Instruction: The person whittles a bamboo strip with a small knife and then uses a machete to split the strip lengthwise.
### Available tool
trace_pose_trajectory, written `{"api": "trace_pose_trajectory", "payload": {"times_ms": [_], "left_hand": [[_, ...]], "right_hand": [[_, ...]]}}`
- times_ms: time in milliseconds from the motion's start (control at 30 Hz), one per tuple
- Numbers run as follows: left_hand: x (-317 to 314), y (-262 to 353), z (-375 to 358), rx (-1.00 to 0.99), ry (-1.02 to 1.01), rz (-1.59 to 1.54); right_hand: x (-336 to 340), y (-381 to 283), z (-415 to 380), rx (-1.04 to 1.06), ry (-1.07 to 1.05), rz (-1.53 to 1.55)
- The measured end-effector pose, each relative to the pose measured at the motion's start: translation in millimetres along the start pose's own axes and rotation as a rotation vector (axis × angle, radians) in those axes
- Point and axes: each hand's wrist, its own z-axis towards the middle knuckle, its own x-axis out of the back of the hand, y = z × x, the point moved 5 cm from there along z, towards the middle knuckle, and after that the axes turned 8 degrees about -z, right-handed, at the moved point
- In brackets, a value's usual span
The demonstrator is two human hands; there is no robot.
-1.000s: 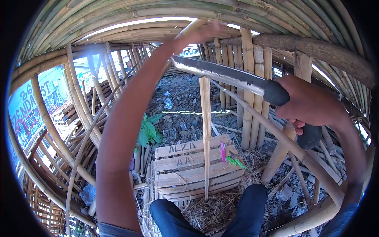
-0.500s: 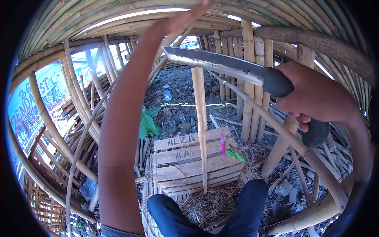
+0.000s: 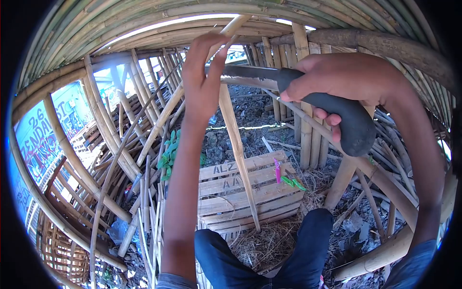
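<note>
My right hand (image 3: 332, 79) grips the black curved handle of a machete (image 3: 252, 72), whose blade points left across the view. Raised beside the blade's far end, my left hand (image 3: 202, 72) has its fingers bent and the thumb and fingertips close together. Anything between those fingertips is too small to make out, and part of the blade end is hidden behind the hand. Below the blade a pale split-bamboo strip (image 3: 236, 139) stands slightly tilted, its upper end by the blade and its lower end near the straw between my knees.
A slatted wooden crate (image 3: 245, 192) with stencilled letters lies ahead of my knees, carrying a pink item (image 3: 277, 171) and a green item (image 3: 292, 182). A slanting bamboo pole (image 3: 368, 168) crosses on the right. A leafy plant (image 3: 169, 154) grows at left, and bamboo posts surround me.
My left hand has come down and back from the top of the view to beside the blade. The machete and my right hand have shifted left, and the bamboo strip leans more.
</note>
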Motion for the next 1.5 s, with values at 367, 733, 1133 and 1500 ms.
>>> {"api": "trace_pose_trajectory", "payload": {"times_ms": [367, 733, 1133, 1500], "left_hand": [[-45, -41, -326, 1.138, 0.293, -0.705], [-101, -59, -439, 1.323, 0.121, -0.772], [-91, -59, -430, 1.2, 0.282, -0.709], [-90, -48, -415, 1.161, 0.287, -0.466]], "right_hand": [[-1, -1, 9, 0.12, 0.186, -0.124], [9, 38, 19, -0.022, 0.327, -0.136], [-3, 43, 35, 0.027, 0.456, -0.403], [-5, 49, 43, 0.02, 0.478, -0.46]]}}
